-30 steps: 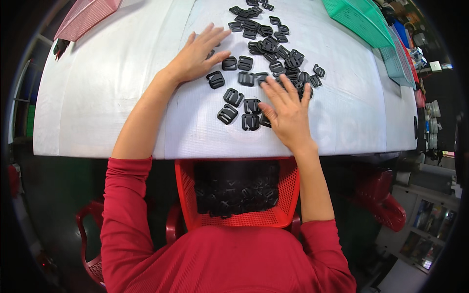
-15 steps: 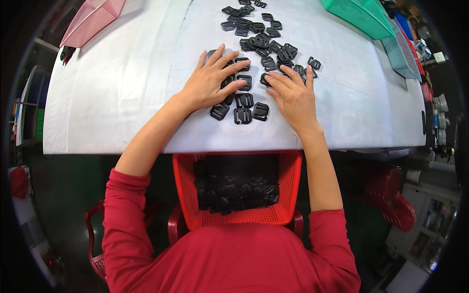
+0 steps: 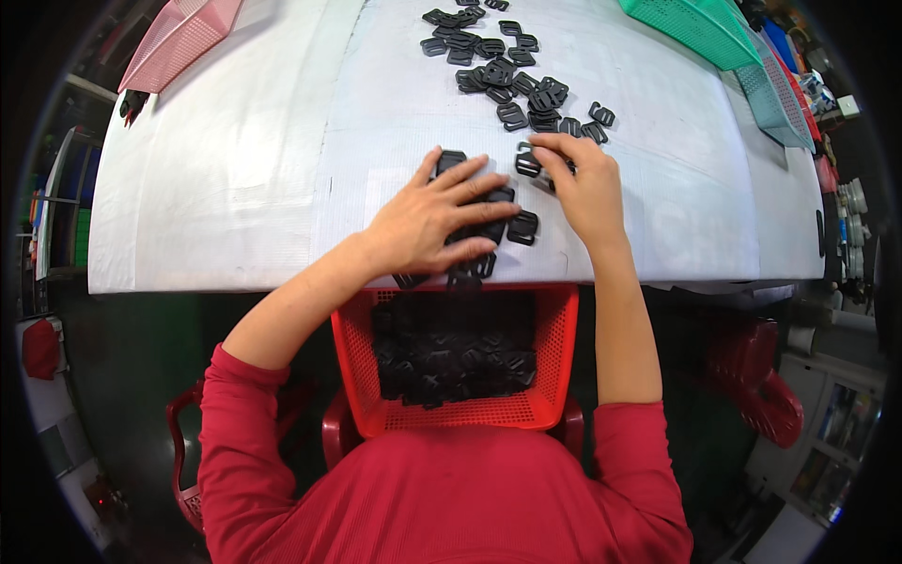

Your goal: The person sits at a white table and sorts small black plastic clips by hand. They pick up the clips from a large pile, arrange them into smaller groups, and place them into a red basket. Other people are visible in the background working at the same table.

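Observation:
My left hand (image 3: 437, 221) lies with fingers spread over a cluster of black plastic buckles (image 3: 523, 227) near the table's front edge. Some buckles stick out past its fingers and others are hidden under the palm. At that edge, a few buckles (image 3: 467, 273) hang over a red basket, blurred. My right hand (image 3: 584, 183) pinches one black buckle (image 3: 528, 160) between thumb and fingers, just above the tabletop. Another dark piece shows partly beneath those fingers. Farther off, a loose pile of similar buckles (image 3: 498, 73) stretches away across the white table (image 3: 225, 179).
The red basket (image 3: 550, 404), part filled with black buckles, sits below the table edge against me. A pink basket (image 3: 178, 42) stands at the far left. Green (image 3: 691, 33) and pale blue baskets (image 3: 775, 103) stand at the far right. Dark red chairs (image 3: 752, 385) flank me.
My left hand has swept the near buckles toward me to the table edge, some now tipping over it. My right hand has gone from fingers spread to pinching a buckle.

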`<act>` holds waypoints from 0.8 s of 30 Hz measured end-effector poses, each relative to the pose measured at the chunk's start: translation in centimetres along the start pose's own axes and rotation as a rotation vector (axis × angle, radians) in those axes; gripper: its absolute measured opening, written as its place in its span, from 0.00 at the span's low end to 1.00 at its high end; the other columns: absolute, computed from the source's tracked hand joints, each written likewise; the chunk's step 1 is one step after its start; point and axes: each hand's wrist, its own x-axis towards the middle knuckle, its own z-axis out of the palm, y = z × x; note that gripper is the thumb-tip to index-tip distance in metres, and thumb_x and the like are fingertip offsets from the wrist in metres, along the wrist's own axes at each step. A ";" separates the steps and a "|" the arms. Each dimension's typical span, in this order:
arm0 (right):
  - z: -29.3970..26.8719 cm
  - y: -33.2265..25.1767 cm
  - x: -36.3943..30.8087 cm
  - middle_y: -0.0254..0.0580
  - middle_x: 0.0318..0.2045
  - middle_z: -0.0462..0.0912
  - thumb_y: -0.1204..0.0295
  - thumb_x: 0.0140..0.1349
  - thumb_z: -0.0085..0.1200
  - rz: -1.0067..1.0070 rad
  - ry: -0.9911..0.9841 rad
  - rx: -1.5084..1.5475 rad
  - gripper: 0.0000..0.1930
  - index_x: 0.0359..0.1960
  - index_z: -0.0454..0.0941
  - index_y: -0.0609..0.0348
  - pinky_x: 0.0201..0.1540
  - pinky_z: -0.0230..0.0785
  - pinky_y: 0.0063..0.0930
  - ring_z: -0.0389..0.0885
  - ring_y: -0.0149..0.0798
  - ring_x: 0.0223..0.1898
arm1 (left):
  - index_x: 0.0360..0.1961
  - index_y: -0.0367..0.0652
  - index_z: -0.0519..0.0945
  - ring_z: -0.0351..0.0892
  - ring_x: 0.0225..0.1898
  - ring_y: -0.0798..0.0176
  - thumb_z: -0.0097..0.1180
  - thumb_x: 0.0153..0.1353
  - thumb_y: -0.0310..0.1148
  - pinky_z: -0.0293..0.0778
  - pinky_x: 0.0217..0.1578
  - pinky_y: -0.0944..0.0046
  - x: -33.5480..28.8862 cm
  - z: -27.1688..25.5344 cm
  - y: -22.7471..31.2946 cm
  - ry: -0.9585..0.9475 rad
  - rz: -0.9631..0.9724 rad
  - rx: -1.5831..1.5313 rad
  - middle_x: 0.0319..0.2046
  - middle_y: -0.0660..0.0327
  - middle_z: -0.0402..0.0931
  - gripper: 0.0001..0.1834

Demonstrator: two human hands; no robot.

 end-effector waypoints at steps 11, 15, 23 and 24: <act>3.4 1.2 4.6 0.29 0.31 0.84 0.67 0.55 0.62 -0.491 0.029 -0.686 0.09 0.38 0.85 0.48 0.47 0.60 0.35 0.76 0.33 0.40 | 0.59 0.58 0.75 0.57 0.70 0.53 0.49 0.67 0.50 0.42 0.67 0.32 -3.8 1.1 7.5 -0.121 0.296 -0.361 0.63 0.62 0.68 0.22; 3.3 -0.5 3.9 0.37 0.31 0.85 0.67 0.58 0.59 -0.239 0.065 -0.363 0.09 0.40 0.86 0.50 0.46 0.63 0.35 0.78 0.37 0.36 | 0.56 0.54 0.76 0.63 0.67 0.55 0.56 0.64 0.42 0.53 0.66 0.38 -3.4 0.4 7.1 -0.009 0.214 -0.406 0.60 0.61 0.71 0.20; -2.2 0.4 -2.5 0.36 0.30 0.81 0.68 0.57 0.60 -0.194 0.028 -0.188 0.07 0.35 0.85 0.53 0.39 0.65 0.36 0.77 0.42 0.37 | 0.43 0.44 0.83 0.80 0.45 0.54 0.60 0.54 0.20 0.75 0.45 0.58 0.2 -1.5 2.5 0.406 -0.084 -0.298 0.42 0.58 0.81 0.15; -2.1 0.3 -4.3 0.35 0.30 0.80 0.69 0.56 0.61 -0.181 0.020 -0.194 0.06 0.34 0.85 0.54 0.38 0.64 0.35 0.77 0.42 0.37 | 0.43 0.44 0.83 0.80 0.45 0.54 0.60 0.54 0.20 0.76 0.44 0.58 0.8 -1.5 1.7 0.427 -0.105 -0.294 0.42 0.58 0.81 0.15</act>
